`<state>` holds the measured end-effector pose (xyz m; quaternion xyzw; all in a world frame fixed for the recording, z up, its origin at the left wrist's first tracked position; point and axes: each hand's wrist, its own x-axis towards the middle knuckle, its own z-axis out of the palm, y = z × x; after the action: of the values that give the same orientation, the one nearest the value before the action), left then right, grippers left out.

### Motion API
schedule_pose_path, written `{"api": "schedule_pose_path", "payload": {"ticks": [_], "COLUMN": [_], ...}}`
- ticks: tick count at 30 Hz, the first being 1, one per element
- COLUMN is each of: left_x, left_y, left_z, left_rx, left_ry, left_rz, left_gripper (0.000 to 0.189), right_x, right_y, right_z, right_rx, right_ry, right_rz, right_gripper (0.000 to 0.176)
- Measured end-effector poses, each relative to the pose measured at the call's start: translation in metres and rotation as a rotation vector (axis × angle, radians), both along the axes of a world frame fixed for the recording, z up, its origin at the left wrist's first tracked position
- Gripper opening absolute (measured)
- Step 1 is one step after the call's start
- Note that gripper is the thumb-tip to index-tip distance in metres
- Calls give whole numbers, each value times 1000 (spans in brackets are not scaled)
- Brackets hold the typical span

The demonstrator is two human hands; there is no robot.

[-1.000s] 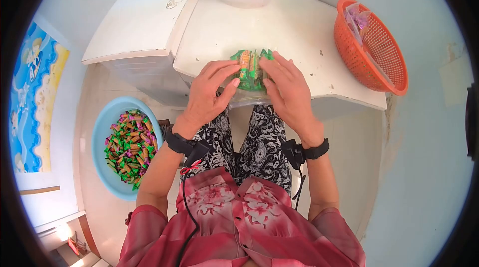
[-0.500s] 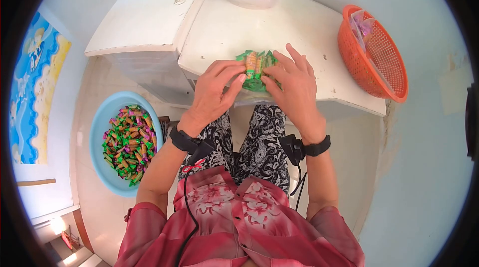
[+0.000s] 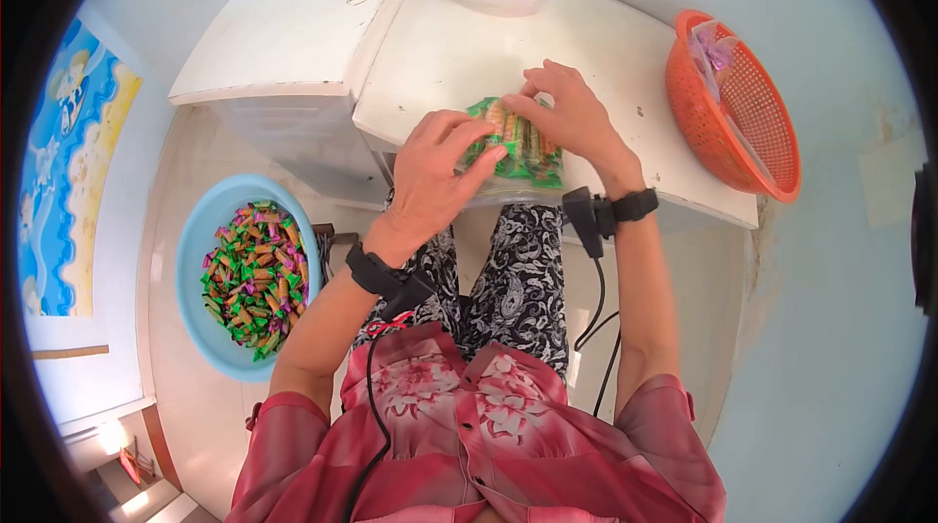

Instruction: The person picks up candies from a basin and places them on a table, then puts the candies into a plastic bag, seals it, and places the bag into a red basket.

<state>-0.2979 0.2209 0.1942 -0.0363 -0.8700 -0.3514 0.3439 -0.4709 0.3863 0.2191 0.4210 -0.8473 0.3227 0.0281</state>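
– Judging by the blue basin (image 3: 210,230), how far along is the packing?
– Early, it seems: one bundle of sweets (image 3: 523,147) lies in clear wrap at the near edge of the white table (image 3: 449,44), while the basin on the floor is heaped with loose ones.
– And the fingers?
– The left hand (image 3: 435,166) lies flat, fingers together, pressing the bundle's near side. The right hand (image 3: 572,117) draws its fingertips together on the far end, apparently pinching it.

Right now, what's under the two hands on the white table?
A clear bag of green-and-orange wrapped candies on the table. Left hand rests on its left edge, right hand on its far end; the parts beneath the fingers are covered.
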Motion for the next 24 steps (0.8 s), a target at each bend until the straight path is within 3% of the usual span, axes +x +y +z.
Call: {"api": "schedule_pose_path", "payload": {"ticks": [4, 9, 12, 15, 18, 21, 24], "left_x": [-2, -2, -4, -4, -3, -4, -5], "left_y": [0, 3, 3, 2, 0, -3, -4], "left_z": [-3, -3, -6, -7, -1, -3, 4], "left_rx": [-33, -24, -1, -52, -40, -55, -119], "left_ry": [16, 34, 72, 39, 2, 34, 95], "left_rz": [22, 47, 14, 10, -7, -31, -54], "left_gripper": [33, 36, 34, 32, 31, 32, 36], "right_x": [-11, -19, -5, -3, 4, 9, 33], "right_y": [9, 17, 14, 12, 10, 19, 37], "right_z": [23, 12, 9, -13, -17, -12, 3], "right_rx": [58, -152, -269, -265, -281, -459, -493], "right_ry": [-382, -714, -613, -270, -176, -374, -282], "right_rz": [175, 272, 212, 175, 53, -81, -116], "right_gripper": [27, 19, 16, 17, 18, 20, 18]}}
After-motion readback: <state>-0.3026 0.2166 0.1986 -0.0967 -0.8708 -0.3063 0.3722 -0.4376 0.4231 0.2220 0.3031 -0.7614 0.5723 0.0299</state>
